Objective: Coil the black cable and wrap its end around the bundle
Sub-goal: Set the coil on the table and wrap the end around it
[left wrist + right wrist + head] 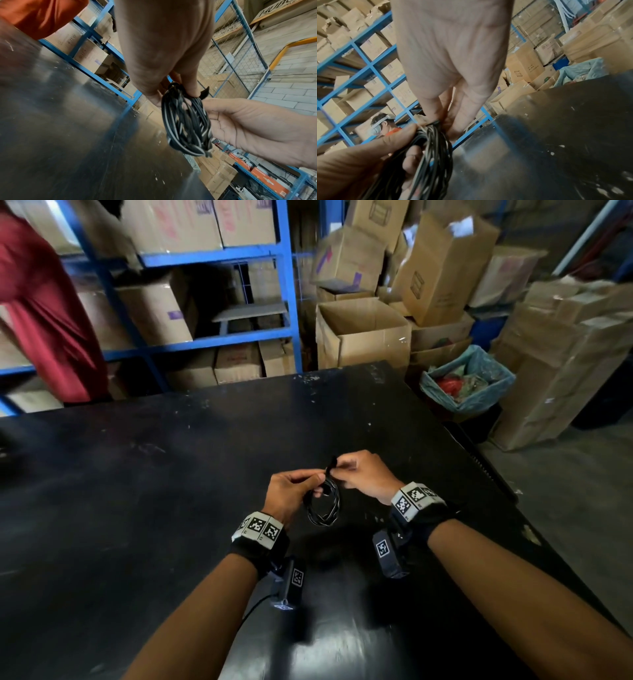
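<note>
Your left hand (291, 494) pinches the top of the coiled black cable (323, 506) between thumb and fingers, and the coil hangs down from this grip, above the black table (137, 474) and not touching it. Your right hand (363, 474) is just on the other side of the grip and pinches the short black end (331, 465) that stands up above the bundle. In the left wrist view the loops lie close together, with pale stripes along them.

Around the grip there is much free table surface: wide to the left and ahead, less to the right, where the table edge (479, 460) runs close past your right wrist. Beyond the far edge stand blue shelves (284, 285) with cardboard boxes (363, 333), and to the far right a bin with a blue bag (469, 381). A person in a red shirt (48, 313) stands at the far left.

In the left wrist view, a board (281, 8) high up shows the letters "HUB"; the rest is cut off. The box labels are too blurred to read.
</note>
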